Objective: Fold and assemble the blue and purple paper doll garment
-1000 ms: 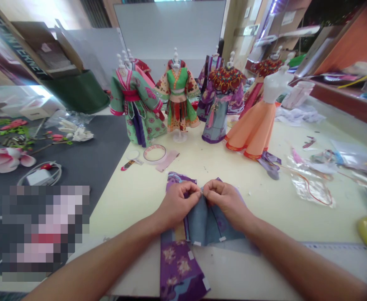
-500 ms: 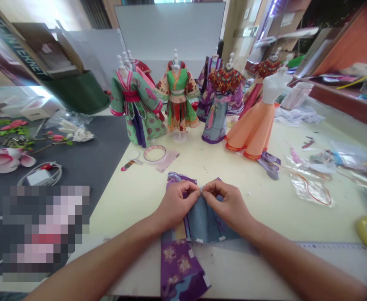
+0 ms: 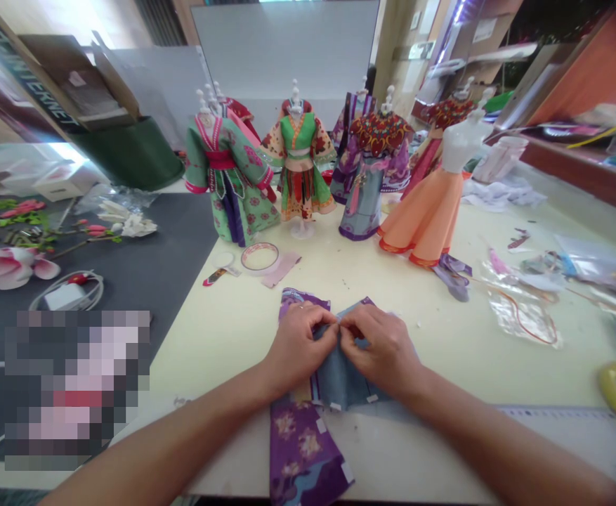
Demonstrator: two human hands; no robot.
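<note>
Cream desk (image 3: pixel 223 323), orange-skirted mannequin (image 3: pixel 428 214) toward the back. Blue-grey cloth (image 3: pixel 335 383) lay before me, its upper edge apparently pinched in my left hand (image 3: pixel 303 344) and right hand (image 3: pixel 384 344), tips nearly meeting. Judged best: light, even pinches, edge level, no tugging.

The left hand (image 3: pixel 305 341) and right hand (image 3: pixel 384 344) partly hide the blue cloth (image 3: pixel 342 386) they pinch. At six o'clock the bottom edge crops the purple cloth (image 3: pixel 300 450); at four, the right edge crops scissors (image 3: pixel 610 390). At eight, a pink thing (image 3: pixel 83 383) is blurred into squares.
</note>
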